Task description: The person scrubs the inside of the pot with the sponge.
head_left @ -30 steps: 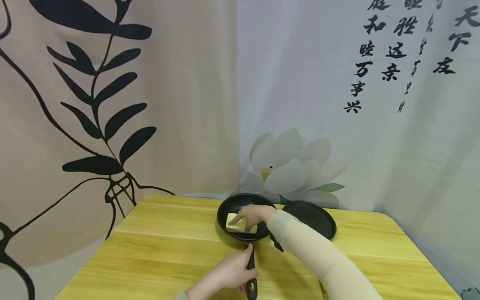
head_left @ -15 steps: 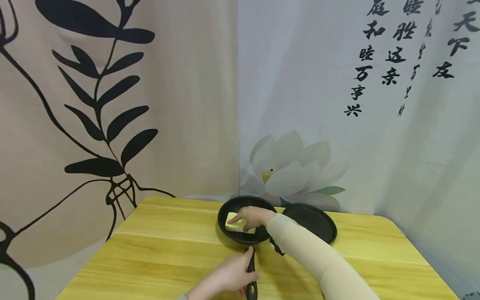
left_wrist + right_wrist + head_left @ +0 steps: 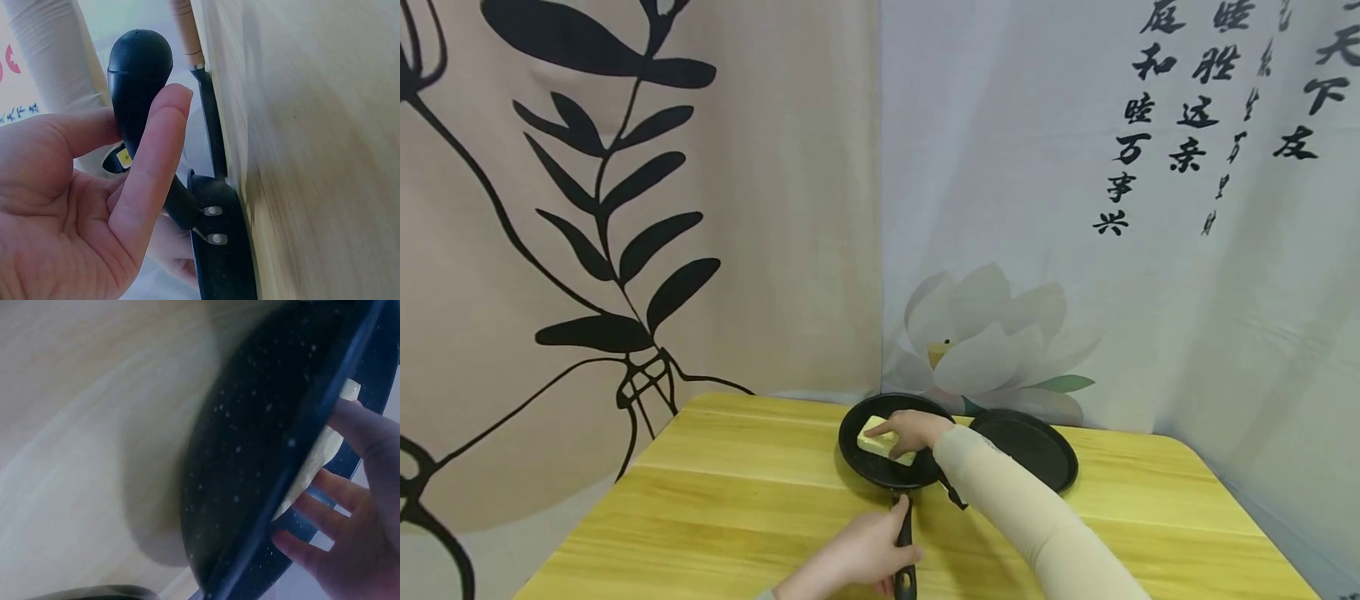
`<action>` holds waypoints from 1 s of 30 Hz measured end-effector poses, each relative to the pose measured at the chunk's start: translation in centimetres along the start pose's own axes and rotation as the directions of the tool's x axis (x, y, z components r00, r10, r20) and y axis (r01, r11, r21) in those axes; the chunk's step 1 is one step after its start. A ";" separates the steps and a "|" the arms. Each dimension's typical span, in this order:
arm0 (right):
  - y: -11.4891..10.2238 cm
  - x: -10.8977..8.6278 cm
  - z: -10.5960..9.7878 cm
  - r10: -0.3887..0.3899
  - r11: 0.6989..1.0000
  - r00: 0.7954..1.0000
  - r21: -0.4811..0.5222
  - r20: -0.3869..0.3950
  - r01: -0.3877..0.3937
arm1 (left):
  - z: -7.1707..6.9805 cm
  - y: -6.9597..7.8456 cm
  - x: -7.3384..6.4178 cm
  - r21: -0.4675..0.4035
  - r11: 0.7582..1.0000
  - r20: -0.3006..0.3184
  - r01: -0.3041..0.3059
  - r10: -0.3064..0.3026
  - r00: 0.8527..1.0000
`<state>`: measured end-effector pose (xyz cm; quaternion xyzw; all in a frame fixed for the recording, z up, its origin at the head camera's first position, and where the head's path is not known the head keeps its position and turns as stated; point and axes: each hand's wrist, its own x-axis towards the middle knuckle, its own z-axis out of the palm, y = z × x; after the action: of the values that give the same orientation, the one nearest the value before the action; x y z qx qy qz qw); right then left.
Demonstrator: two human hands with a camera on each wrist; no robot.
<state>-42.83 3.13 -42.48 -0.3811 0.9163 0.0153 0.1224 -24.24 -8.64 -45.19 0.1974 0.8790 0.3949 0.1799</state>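
A black frying pan [image 3: 891, 482] with pale specks lies near the back of the wooden table. My left hand [image 3: 871, 543] grips its black handle [image 3: 140, 69], with the thumb along the top towards the pan. Inside the pan is a yellow sponge [image 3: 872, 425], tilted, its far corner towards the back left. My right hand [image 3: 916, 432] holds the sponge against the pan's inside, fingers and thumb spread across it. In the right wrist view, the near wall of the pan hides part of the sponge [image 3: 334, 440].
A second, shallow black pan [image 3: 1037, 450] lies to the right, its handle partly behind my right sleeve. A wooden handle [image 3: 185, 34] of another item shows beyond the pan handle in the left wrist view. A printed curtain [image 3: 797, 208] hangs behind the table [image 3: 752, 475].
The sponge has turned clockwise inside the pan and shifted slightly towards the back under my right hand. My left hand keeps its grip on the handle. The head view has shifted slightly.
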 end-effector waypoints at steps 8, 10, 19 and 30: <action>0.5 -0.6 -0.3 0.115 0.993 0.993 0.017 0.001 -0.115 | -0.2 2.6 -1.5 -0.073 0.997 -0.048 0.027 -0.031 0.998; 0.6 -0.8 -0.4 0.140 0.990 0.990 0.029 -0.001 -0.139 | -0.2 2.8 -1.7 -0.067 0.997 -0.052 0.031 -0.035 0.998; 1.4 -1.0 -0.3 0.190 0.979 0.982 0.078 -0.017 -0.188 | -0.1 2.8 -1.6 -0.087 0.996 -0.056 0.035 -0.040 0.998; 1.7 -1.3 0.2 0.194 0.976 0.981 0.105 0.007 -0.193 | -0.1 2.3 -1.6 -0.080 0.997 -0.066 0.022 -0.028 0.997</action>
<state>-43.09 5.26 -42.44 -0.2832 0.9487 -0.0216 0.1386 -22.46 -8.02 -43.11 0.1657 0.8708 0.4334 0.1627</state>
